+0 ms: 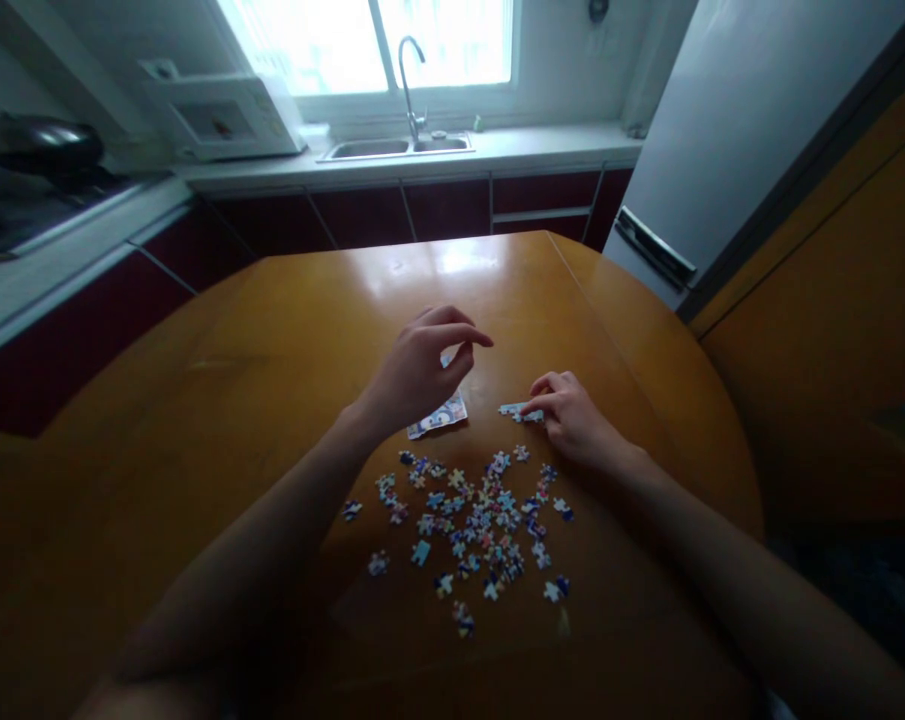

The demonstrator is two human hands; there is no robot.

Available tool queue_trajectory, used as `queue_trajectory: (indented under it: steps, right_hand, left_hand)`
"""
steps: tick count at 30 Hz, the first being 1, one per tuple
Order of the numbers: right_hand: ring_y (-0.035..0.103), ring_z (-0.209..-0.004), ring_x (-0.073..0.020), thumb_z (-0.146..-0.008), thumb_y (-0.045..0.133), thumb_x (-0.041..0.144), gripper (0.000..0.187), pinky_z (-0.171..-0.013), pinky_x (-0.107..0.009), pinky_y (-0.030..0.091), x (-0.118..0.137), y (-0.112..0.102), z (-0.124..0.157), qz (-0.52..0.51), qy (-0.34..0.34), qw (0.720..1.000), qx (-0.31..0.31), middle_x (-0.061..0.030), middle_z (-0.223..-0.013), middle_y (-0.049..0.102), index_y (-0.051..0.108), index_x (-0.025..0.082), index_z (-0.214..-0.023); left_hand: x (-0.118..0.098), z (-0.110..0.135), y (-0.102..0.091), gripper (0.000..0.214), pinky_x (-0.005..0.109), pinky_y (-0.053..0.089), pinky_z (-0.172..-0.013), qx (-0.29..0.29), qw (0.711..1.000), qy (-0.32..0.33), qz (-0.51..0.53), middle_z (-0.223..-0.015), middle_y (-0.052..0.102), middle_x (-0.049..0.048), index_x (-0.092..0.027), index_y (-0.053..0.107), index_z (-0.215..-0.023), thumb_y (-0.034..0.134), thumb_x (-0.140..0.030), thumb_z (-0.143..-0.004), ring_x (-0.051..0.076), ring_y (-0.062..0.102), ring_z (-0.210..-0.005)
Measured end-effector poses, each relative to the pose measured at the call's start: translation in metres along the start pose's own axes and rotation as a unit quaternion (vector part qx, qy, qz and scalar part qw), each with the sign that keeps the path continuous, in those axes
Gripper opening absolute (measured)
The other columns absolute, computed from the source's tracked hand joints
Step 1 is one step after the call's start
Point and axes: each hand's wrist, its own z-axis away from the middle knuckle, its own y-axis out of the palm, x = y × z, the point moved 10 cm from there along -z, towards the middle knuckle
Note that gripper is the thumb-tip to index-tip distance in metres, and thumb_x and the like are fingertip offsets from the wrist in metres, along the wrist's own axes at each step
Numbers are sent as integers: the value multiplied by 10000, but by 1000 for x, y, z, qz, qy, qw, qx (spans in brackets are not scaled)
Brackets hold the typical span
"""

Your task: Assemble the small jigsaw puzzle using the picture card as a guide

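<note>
My left hand [433, 365] hovers over a small printed picture sheet [443, 415], partly hiding it. Its index finger reaches forward, apart from the thumb, and I see nothing between them. To the right, my right hand [572, 415] rests low at the table with bent fingers on a short strip of joined light-blue jigsaw puzzle pieces [512, 409]. The fingers cover the strip's right end. Nearer to me lies a loose scatter of jigsaw pieces [482, 520], many small and multicoloured, some overlapping.
The pieces lie on a glossy orange-brown wooden table [309, 330] with rounded edges. Beyond it run a counter with a sink [369, 149], a tap [411, 90] and a white microwave [223, 115]. A pan [39, 145] sits on the stove at left; a fridge [737, 130] stands at right.
</note>
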Motion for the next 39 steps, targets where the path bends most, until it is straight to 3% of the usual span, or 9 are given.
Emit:
queue_trajectory:
  steps: [4, 11, 15, 20, 22, 26, 31, 34, 39]
  right_hand:
    - [530, -1040, -249, -825, 537, -20, 382, -926, -422, 456, -1, -5, -1, -1, -4, 999, -34, -97, -1060, 663, 806, 232, -926]
    - [526, -1020, -274, -823, 568, 7, 333, -911, -448, 449, -5, 9, 0, 5, -9, 1000, -21, -114, -1040, 664, 810, 233, -858]
    - [549, -1000, -254, -843, 539, 11, 310, -903, -415, 464, -2, -6, 0, -41, -12, 996, -82, -107, -992, 669, 784, 202, -853]
    - [576, -974, -239, -855, 588, 67, 215, -893, -401, 466, -4, -27, 2, -54, -4, 990, -133, -84, -948, 675, 759, 196, -874]
    - [578, -961, -236, -854, 631, 99, 165, -878, -397, 469, -3, -23, 2, -55, -7, 992, -110, -80, -939, 673, 759, 197, -887]
    - [567, -930, -219, -857, 685, 132, 132, -824, -361, 476, 18, -1, 6, -58, -53, 997, -4, -71, -913, 657, 773, 217, -907]
    - [544, -917, -208, -854, 722, 146, 122, -815, -348, 474, 50, 22, 18, -29, -93, 990, 103, -69, -928, 645, 782, 232, -917]
    - [543, -916, -206, -817, 758, 130, 119, -819, -347, 467, 55, 26, 22, -10, -91, 988, 125, -65, -924, 641, 776, 219, -892]
    - [550, -930, -207, -822, 746, 133, 95, -845, -351, 458, 51, 30, 20, -7, -86, 990, 109, -60, -927, 648, 761, 208, -878]
  left_hand:
    - [-1, 12, -16, 245, 320, 488, -770, -37, 999, -19, 7, -910, 666, 46, -209, 762, -938, 551, -100, -876, 158, 597, -819]
    - [32, 74, 13, 197, 356, 490, -819, 9, 999, -47, 1, -921, 669, 53, -204, 740, -910, 559, -128, -893, 186, 594, -905]
    - [45, 106, 28, 208, 359, 504, -828, 13, 998, -58, 39, -926, 664, 45, -203, 728, -901, 545, -103, -890, 182, 598, -907]
    - [44, 119, 34, 171, 353, 508, -832, 8, 999, -32, 17, -944, 649, 52, -192, 712, -910, 572, -96, -891, 189, 581, -934]
    - [37, 119, 36, 160, 349, 508, -822, 17, 1000, -6, -16, -947, 649, 57, -189, 708, -917, 573, -104, -903, 193, 570, -933]
    - [20, 119, 49, 147, 361, 501, -818, 62, 992, 47, -96, -940, 665, 53, -193, 701, -901, 569, -136, -931, 196, 549, -895]
    - [8, 121, 63, 166, 364, 504, -837, 116, 984, 58, -126, -938, 655, 53, -205, 701, -881, 556, -156, -945, 197, 550, -902]
    - [4, 123, 66, 175, 364, 510, -833, 127, 982, 65, -125, -948, 657, 57, -205, 707, -888, 551, -139, -933, 206, 552, -920]
    - [6, 124, 67, 159, 368, 521, -839, 128, 983, 60, -119, -940, 657, 59, -194, 711, -900, 569, -124, -914, 211, 555, -921]
